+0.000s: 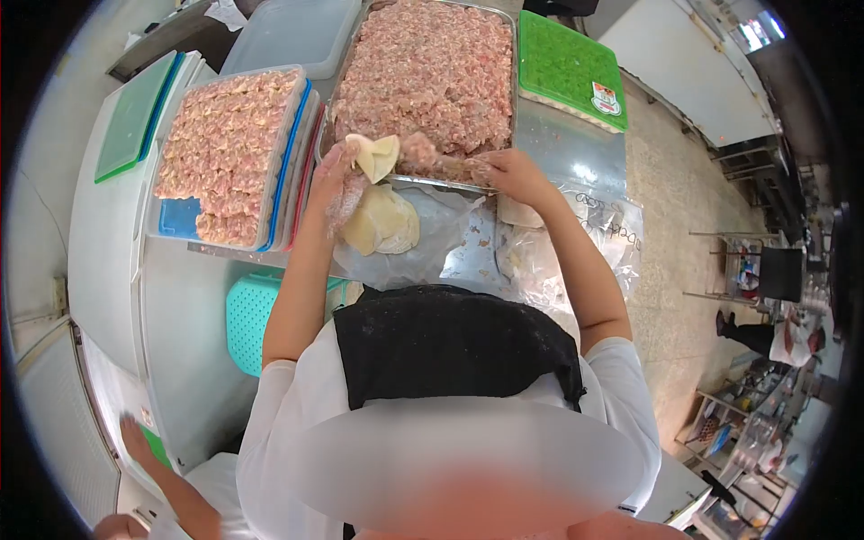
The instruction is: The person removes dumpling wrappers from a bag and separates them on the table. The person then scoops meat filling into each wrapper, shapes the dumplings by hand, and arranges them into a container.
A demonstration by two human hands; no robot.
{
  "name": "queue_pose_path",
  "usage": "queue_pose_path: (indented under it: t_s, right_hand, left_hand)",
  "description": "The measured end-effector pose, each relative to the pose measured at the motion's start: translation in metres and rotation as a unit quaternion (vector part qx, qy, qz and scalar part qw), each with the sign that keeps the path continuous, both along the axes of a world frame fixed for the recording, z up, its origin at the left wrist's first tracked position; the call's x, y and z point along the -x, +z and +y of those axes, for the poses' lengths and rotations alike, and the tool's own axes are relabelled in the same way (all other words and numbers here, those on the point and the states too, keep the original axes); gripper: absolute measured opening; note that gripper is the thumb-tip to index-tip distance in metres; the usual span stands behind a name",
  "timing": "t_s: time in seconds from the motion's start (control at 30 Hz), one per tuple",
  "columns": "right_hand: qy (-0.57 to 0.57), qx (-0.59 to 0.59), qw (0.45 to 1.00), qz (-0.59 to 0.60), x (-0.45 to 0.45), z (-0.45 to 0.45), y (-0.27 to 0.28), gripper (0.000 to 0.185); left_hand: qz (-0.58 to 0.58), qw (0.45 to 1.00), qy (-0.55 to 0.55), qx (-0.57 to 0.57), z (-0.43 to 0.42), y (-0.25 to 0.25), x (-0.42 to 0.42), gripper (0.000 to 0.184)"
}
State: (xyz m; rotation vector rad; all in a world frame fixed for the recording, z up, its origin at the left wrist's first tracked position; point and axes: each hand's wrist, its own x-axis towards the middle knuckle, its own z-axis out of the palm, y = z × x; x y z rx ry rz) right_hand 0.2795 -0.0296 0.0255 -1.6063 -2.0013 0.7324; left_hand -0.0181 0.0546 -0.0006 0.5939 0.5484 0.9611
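Note:
My left hand [335, 177], in a clear plastic glove, holds up a pale dough wrapper [375, 155], its edges folded upward. At the near edge of the metal tray [517, 54], my right hand [515, 175] is closed around the end of a thin spreading stick [457, 167]. A clump of minced meat [417, 148] sits at the stick's tip, close to the wrapper. More minced meat filling [423, 72] fills most of the tray. Below my left hand, a stack of round dough wrappers [385, 221] lies on plastic sheeting.
Filled dumplings [229, 135] stand in rows in a stacked container at left. A green-lidded box [571, 67] is at the right back, a grey lid [292, 36] at the left back. A written-on plastic bag [585, 238] lies right. Another person's arm [171, 481] shows lower left.

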Motion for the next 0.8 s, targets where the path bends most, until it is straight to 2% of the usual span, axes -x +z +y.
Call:
queue_pose_path:
  t_s: [0.03, 0.1, 0.13, 0.17, 0.2, 0.23, 0.27, 0.33, 0.4, 0.43, 0.47, 0.5, 0.53, 0.6, 0.63, 0.7, 0.73, 0.8]
  right_hand:
    - [-0.035, -0.034, 0.998, 0.035, -0.001, -0.005, 0.007, 0.019]
    - [-0.091, -0.023, 0.993, 0.067, -0.01, -0.009, -0.003, 0.021]
    - [-0.14, -0.013, 0.985, 0.103, -0.012, -0.011, -0.009, 0.023]
    - [-0.146, -0.014, 0.984, 0.099, -0.002, -0.014, 0.004, 0.023]
    - [-0.195, 0.02, 0.96, 0.198, 0.016, -0.02, 0.026, 0.026]
    - [-0.243, 0.052, 0.923, 0.296, 0.03, -0.023, 0.039, 0.029]
    - [-0.25, 0.049, 0.922, 0.293, 0.037, -0.024, 0.043, 0.029]
    - [-0.26, 0.046, 0.894, 0.363, 0.048, -0.028, 0.048, 0.033]
    - [-0.272, 0.041, 0.882, 0.382, 0.057, -0.032, 0.054, 0.033]
    - [-0.276, 0.04, 0.873, 0.401, 0.061, -0.035, 0.056, 0.033]
    - [-0.283, 0.036, 0.871, 0.399, 0.064, -0.038, 0.058, 0.033]
    - [-0.301, 0.042, 0.862, 0.406, 0.066, -0.041, 0.059, 0.033]
    - [-0.318, 0.049, 0.852, 0.413, 0.068, -0.044, 0.061, 0.033]
    - [-0.32, 0.047, 0.857, 0.401, 0.068, -0.05, 0.061, 0.033]
    - [-0.321, 0.038, 0.862, 0.391, 0.068, -0.052, 0.058, 0.032]
    - [-0.318, 0.03, 0.867, 0.381, 0.067, -0.054, 0.056, 0.031]
    - [-0.302, 0.047, 0.869, 0.39, 0.065, -0.053, 0.056, 0.027]
    - [-0.281, 0.066, 0.871, 0.398, 0.065, -0.046, 0.046, 0.024]
  left_hand:
    - [-0.004, 1.0, -0.006, 0.001, 0.005, 0.008, -0.003, 0.028]
    - [-0.11, 0.987, -0.083, 0.084, 0.012, 0.036, -0.01, 0.033]
    - [-0.113, 0.986, -0.089, 0.085, 0.016, 0.031, -0.017, 0.033]
    - [-0.048, 0.998, -0.042, 0.005, 0.021, 0.021, -0.027, 0.033]
    - [0.017, 0.997, 0.007, -0.075, 0.027, 0.016, -0.035, 0.036]
    - [0.013, 0.997, 0.0, -0.075, 0.033, 0.016, -0.039, 0.036]
    - [0.026, 0.998, -0.002, -0.057, 0.039, 0.019, -0.043, 0.036]
    - [0.038, 0.998, -0.014, -0.041, 0.043, 0.023, -0.05, 0.037]
    - [-0.113, 0.993, 0.002, 0.02, 0.043, 0.029, -0.059, 0.033]
    - [-0.115, 0.993, -0.006, 0.02, 0.044, 0.033, -0.061, 0.033]
    - [0.047, 0.994, -0.007, -0.094, 0.044, 0.038, -0.063, 0.034]
    - [0.206, 0.956, -0.005, -0.207, 0.044, 0.042, -0.065, 0.036]
    - [0.203, 0.957, -0.011, -0.209, 0.044, 0.046, -0.067, 0.036]
    - [0.158, 0.98, -0.043, -0.113, 0.042, 0.051, -0.069, 0.051]
    - [0.156, 0.98, -0.045, -0.113, 0.04, 0.051, -0.07, 0.051]
    - [-0.051, 0.99, -0.12, -0.061, 0.035, 0.052, -0.07, 0.064]
    - [-0.051, 0.99, -0.118, -0.061, 0.032, 0.054, -0.072, 0.064]
    - [-0.185, 0.97, -0.147, 0.049, 0.023, 0.07, -0.08, 0.07]
